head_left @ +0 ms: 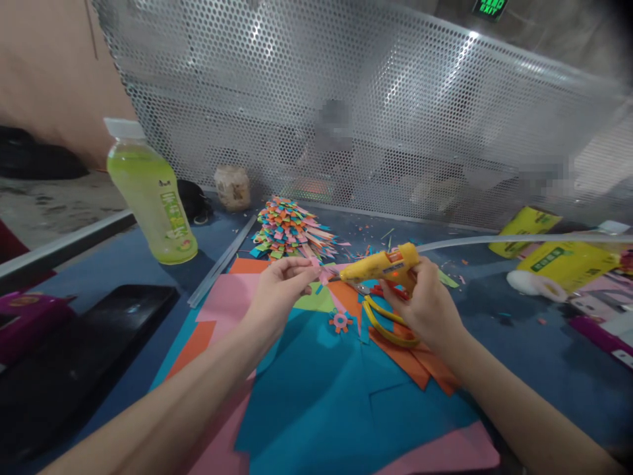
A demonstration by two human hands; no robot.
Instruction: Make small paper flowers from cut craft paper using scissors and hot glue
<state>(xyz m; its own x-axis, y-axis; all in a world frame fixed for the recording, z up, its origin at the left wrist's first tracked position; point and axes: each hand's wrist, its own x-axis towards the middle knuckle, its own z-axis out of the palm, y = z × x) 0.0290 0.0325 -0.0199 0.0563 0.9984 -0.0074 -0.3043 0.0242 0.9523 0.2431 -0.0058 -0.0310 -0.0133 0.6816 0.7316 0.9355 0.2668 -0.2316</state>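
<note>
My right hand (426, 300) is wrapped round the handle of a yellow hot glue gun (380, 265), whose nozzle points left. A clear glue stick (475, 241) sticks out of its back end. Right at the nozzle, my left hand (284, 280) pinches a small pink paper piece (324, 272) between thumb and fingers. Just below lies a little pink and orange paper ring with tabs (341, 321) on blue paper (316, 376). Scissors with yellow and red handles (383, 330) rest under the right hand. A pile of fringed coloured paper strips (291, 227) stands behind the left hand.
At the left are a green drink bottle (151, 198), a black phone (93, 356) and clear glue sticks (222, 260). A lidded jar (232, 187) stands farther back. Yellow packages (568, 260) lie at the right. A perforated metal screen (346, 99) closes off the table's back.
</note>
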